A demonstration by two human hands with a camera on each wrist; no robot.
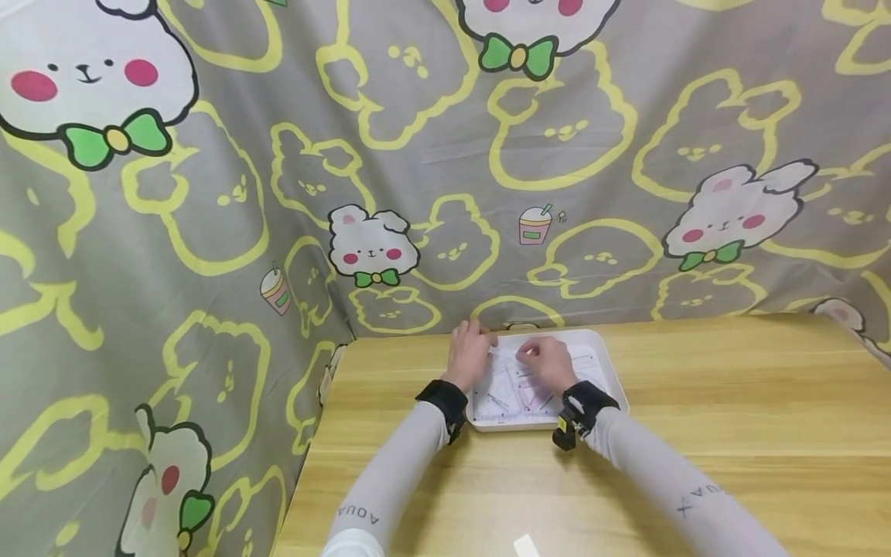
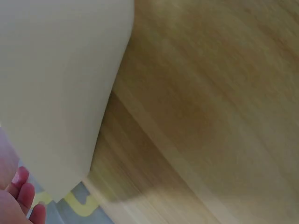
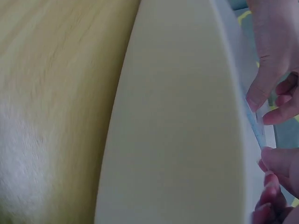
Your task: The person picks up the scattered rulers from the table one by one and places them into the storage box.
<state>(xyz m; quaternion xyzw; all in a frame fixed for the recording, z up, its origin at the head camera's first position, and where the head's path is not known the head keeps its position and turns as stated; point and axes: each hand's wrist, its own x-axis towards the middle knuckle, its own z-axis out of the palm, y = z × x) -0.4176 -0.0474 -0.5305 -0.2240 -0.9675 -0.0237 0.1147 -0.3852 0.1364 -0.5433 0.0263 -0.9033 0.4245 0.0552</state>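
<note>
A white tray (image 1: 612, 379) stood on the wooden desk (image 1: 731, 433), toward its far edge, close to the patterned cloth backdrop (image 1: 418, 155). Inside the tray lay several clear plastic rulers and set squares (image 1: 511, 394), overlapping one another; their exact count could not be told. Both hands were over the far part of the tray. The left hand (image 1: 469, 354) rested at the tray's far left corner with fingers curled toward a clear ruler (image 3: 252, 122); whether it actually gripped the piece could not be told from the head view. The right hand (image 1: 550, 362) was just beside it, over the tray's middle, fingers bent downward onto the plastic pieces. The right wrist view showed fingertips (image 3: 258, 95) pinching the thin edge of the clear ruler above the tray rim. The left wrist view was blurred and showed only the tray's outer wall and desk. Both forearms wore grey sleeves (image 1: 390, 487) and black wrist straps (image 1: 445, 402).
</note>
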